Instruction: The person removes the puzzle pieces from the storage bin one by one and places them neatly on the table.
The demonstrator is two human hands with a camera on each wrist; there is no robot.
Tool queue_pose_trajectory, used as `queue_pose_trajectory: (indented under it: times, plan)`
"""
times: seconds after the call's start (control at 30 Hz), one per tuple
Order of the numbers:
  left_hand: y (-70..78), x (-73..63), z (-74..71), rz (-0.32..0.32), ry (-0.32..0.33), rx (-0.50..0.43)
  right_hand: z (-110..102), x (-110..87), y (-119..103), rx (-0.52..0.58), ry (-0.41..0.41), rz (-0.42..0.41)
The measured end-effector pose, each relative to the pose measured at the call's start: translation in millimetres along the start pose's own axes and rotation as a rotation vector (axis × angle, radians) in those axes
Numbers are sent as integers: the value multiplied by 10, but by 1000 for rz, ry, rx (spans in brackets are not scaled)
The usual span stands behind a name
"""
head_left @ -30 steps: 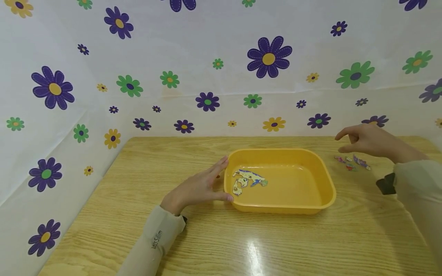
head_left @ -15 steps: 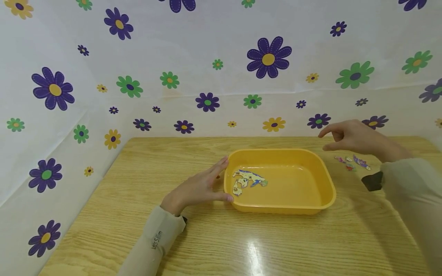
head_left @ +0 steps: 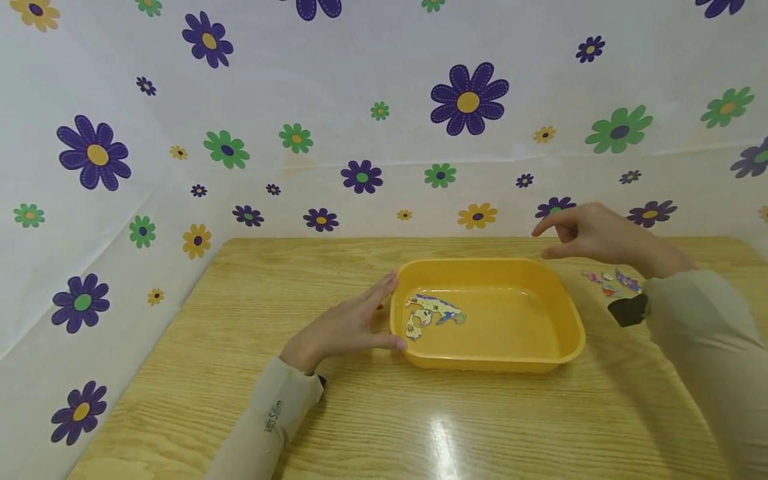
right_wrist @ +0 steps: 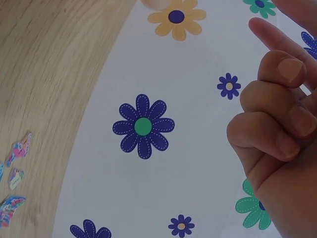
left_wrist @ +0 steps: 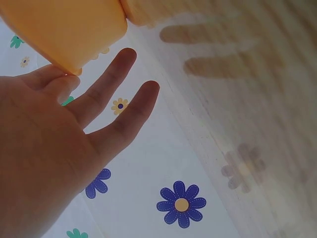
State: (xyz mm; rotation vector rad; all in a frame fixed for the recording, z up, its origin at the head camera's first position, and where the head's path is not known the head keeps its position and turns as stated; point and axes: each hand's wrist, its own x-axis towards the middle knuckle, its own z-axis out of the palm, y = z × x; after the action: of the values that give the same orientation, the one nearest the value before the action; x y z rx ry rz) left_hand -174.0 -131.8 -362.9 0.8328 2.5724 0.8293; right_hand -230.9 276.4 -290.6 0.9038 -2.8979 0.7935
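Observation:
A yellow plastic basin (head_left: pixel 489 365) stands on the wooden table. Inside it at the left lie several flat cut-out pieces (head_left: pixel 433 306), cream with blue edges. My left hand (head_left: pixel 342 331) rests against the basin's left wall, thumb and fingers spread along it; in the left wrist view two fingers stick out free of the wall. My right hand (head_left: pixel 600 235) is in the air behind the basin's far right corner. Its thumb and index finger stand apart with nothing between them, and in the right wrist view the other fingers curl toward the palm.
Several small colourful cut-out pieces (head_left: pixel 612 282) lie on the table to the right of the basin, near my right forearm. A white sheet (head_left: pixel 336 87) printed with flowers hangs behind the table's far edge and along its left side.
My right hand has moved left, away from above the colourful pieces toward the basin's far right corner, and a little upward. The left hand and the basin have stayed put.

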Motion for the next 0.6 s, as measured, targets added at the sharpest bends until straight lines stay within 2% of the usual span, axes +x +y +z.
queue_pose_trajectory:
  times: [0.17, 0.6]
  plan:
    - [4, -3, -5, -3, 0, 2, 13, 51, -44, -11, -12, 12]
    - [11, -3, -7, 1, -1, 5, 81, 177, -203, 63, -42, 60]
